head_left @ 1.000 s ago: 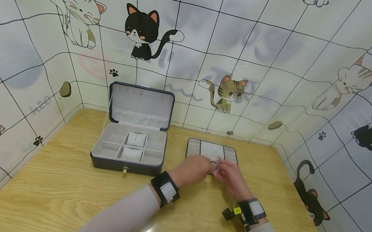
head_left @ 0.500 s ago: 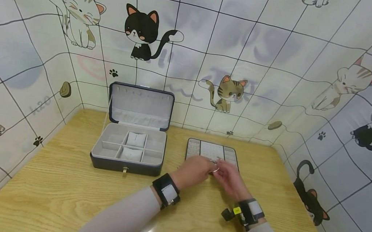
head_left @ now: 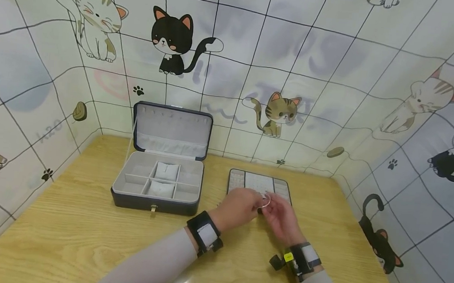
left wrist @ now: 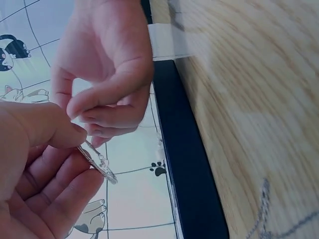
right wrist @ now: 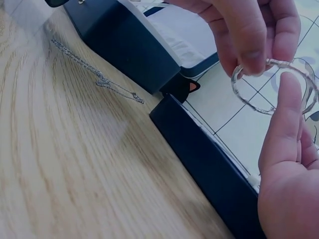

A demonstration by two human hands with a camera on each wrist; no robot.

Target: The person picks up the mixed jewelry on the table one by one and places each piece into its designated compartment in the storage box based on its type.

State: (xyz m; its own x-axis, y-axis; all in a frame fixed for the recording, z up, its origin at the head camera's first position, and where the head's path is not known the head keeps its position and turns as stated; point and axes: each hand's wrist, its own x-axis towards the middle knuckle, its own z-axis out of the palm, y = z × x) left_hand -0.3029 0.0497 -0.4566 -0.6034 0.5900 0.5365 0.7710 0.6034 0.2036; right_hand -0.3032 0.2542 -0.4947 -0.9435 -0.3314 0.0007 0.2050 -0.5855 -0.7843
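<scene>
The shiny ring-shaped bracelet (left wrist: 109, 177) is up off the desk (head_left: 83, 237), by the near side of the flat tray (head_left: 259, 181). The left hand (head_left: 239, 207) pinches its rim between thumb and fingers. The right hand (head_left: 281, 217) is just beside it, its fingers bent a little and seeming to hold nothing. In the right wrist view its thumb crosses in front of the bracelet; I can't tell if they touch. The bracelet looks light, stiff and smooth, so it may slip, and a hard squeeze might bend it. A soft pinch on the rim should be best. A thin chain (right wrist: 102, 81) lies nearby on the desk.
</scene>
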